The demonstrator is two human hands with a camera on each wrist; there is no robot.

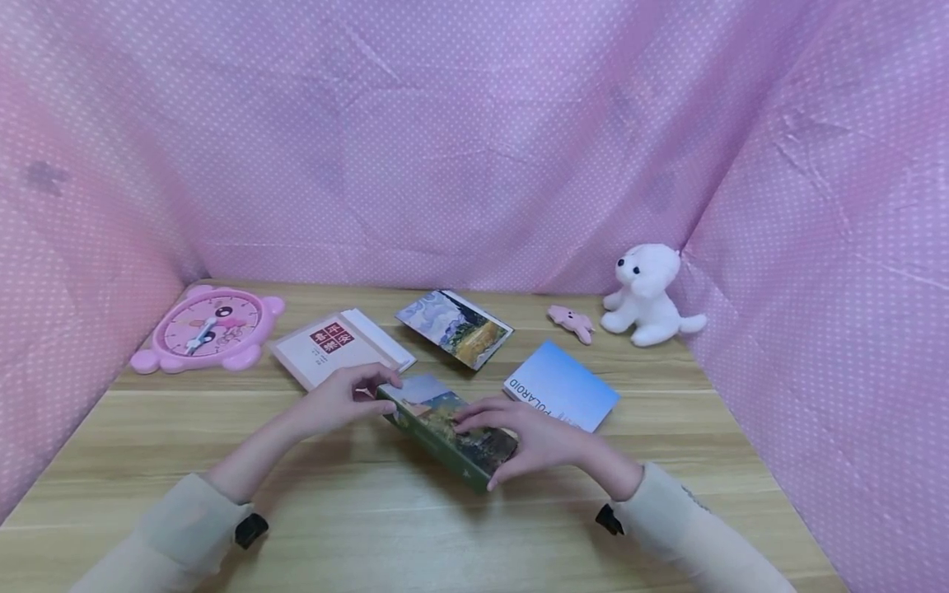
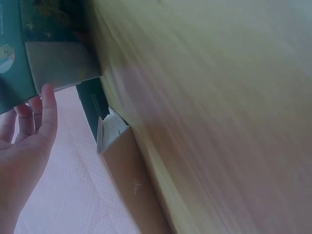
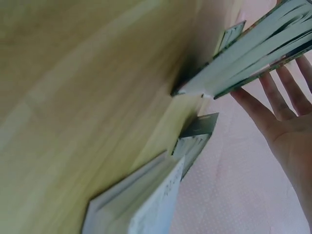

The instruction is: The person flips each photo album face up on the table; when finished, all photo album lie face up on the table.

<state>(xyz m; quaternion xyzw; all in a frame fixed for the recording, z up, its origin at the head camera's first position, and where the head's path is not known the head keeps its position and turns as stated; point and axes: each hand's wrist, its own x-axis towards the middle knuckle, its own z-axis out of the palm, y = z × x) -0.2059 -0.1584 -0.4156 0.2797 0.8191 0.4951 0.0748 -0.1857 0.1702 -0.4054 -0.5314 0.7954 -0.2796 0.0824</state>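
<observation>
A thick book with a green spine and a painted landscape cover [image 1: 437, 408] lies aslant between both hands, its pages visible in the right wrist view [image 3: 258, 53]. My left hand [image 1: 344, 401] grips its left end, thumb at the spine and fingers at the far corner. The right hand [image 1: 530, 436] holds the other end, with fingers spread over the cover and the thumb by the near corner. Behind the left hand is a pale book with a red square of characters [image 1: 326, 342]. A blue-and-white POLAROID book [image 1: 567, 387] lies beyond the right hand.
Farther back lies another painted-cover book [image 1: 455, 325]. A pink toy clock [image 1: 211, 329] occupies the table's left rear. Towards the right rear are a small pink plush [image 1: 572, 321] and a white plush dog [image 1: 645, 296]. Pink dotted cloth [image 1: 445, 165] encloses the wooden table [image 1: 356, 527].
</observation>
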